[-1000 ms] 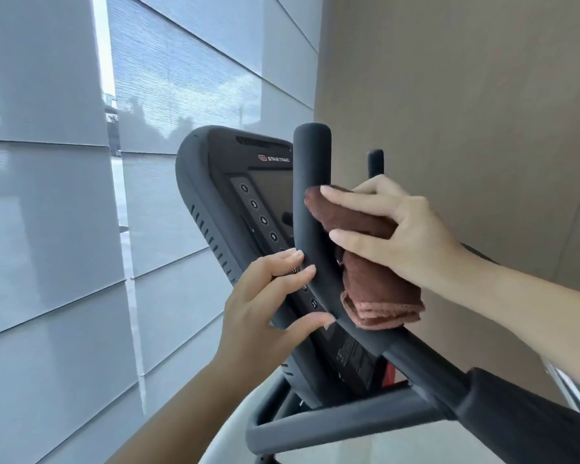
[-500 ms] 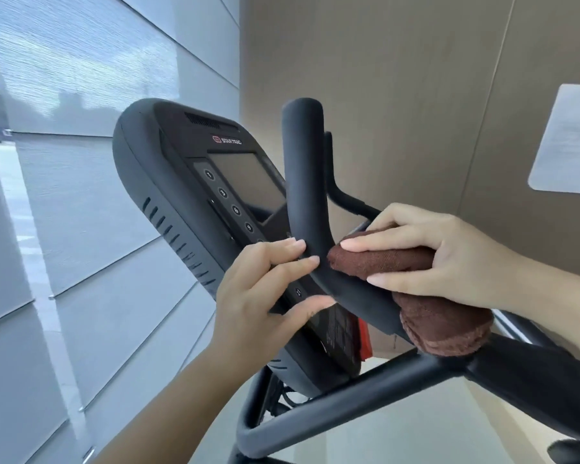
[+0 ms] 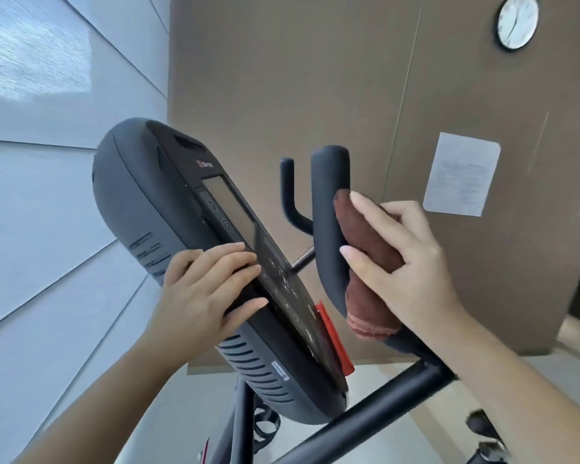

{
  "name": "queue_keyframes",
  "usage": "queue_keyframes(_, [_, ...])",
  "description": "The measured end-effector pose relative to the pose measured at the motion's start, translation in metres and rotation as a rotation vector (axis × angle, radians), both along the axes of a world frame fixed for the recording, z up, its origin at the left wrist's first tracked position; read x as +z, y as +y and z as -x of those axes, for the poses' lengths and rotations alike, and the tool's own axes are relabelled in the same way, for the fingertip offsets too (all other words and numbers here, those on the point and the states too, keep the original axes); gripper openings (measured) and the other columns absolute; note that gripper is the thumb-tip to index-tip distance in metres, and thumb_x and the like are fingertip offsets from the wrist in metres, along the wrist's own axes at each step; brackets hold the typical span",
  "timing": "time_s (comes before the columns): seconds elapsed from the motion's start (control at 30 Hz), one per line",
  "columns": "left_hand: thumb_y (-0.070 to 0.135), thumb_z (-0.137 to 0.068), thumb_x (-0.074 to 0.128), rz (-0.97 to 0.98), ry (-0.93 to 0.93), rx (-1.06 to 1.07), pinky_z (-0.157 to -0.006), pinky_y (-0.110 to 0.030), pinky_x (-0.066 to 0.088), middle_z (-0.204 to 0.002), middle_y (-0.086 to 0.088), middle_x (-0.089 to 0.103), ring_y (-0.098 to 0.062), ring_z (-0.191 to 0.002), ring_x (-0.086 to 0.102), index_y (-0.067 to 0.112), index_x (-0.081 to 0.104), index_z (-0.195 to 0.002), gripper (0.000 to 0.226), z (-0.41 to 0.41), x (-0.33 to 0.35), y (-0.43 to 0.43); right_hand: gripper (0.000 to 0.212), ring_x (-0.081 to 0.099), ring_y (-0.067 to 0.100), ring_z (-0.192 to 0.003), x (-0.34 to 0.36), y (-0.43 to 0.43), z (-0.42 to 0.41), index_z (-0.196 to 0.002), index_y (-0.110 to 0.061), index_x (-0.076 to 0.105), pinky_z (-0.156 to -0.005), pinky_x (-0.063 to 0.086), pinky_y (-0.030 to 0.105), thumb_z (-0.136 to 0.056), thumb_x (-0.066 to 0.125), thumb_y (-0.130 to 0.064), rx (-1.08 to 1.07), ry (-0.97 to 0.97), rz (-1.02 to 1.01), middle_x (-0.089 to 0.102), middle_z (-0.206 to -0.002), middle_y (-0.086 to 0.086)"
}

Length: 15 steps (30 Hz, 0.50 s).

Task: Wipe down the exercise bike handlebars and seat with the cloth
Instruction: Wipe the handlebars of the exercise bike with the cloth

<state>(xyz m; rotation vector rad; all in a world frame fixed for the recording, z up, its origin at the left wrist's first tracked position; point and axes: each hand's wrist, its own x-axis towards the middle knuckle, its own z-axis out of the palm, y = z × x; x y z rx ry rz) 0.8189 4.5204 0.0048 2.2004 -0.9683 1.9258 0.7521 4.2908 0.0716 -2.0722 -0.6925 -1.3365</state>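
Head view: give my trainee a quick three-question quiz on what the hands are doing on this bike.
1. What does the right hand press against the handlebar?
A. a brown cloth
B. a spray bottle
C. a sponge
2. True or false: the left hand grips the handlebar.
3. Fill in: on the wall, above the sheet, hangs a round ____.

Key
1. A
2. False: its fingers rest on the console.
3. clock
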Motion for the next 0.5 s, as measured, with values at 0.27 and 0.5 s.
queue_keyframes(0.27, [0.036, -0.085, 0.054, 0.031, -0.029, -0.024, -0.098, -0.035, 0.019, -0.095, 0.002, 0.068, -0.015, -0.109, 0.05, 0.016, 0.067, -0.088, 0.024, -0.005, -0.001, -0.002, 0.04, 0.052, 0.018, -0.09, -0.021, -0.002, 0.047, -0.117, -0.026, 0.062, -0.085, 0.041, 0.017, -0.078, 0.068, -0.018, -0.271, 0.085, 0.348, 0.051, -0.102, 0.008])
queue_keyframes(0.5, [0.034, -0.085, 0.052, -0.031, -0.024, -0.007, -0.095, -0.036, 0.025, -0.095, 0.001, 0.066, -0.018, -0.105, 0.054, 0.015, 0.065, -0.087, 0.024, -0.006, 0.003, 0.003, 0.035, 0.047, 0.023, -0.1, 0.039, 0.061, 0.003, -0.117, -0.019, 0.062, -0.09, 0.041, 0.026, -0.083, 0.064, -0.019, -0.363, -0.226, 0.05, 0.047, -0.108, 0.012])
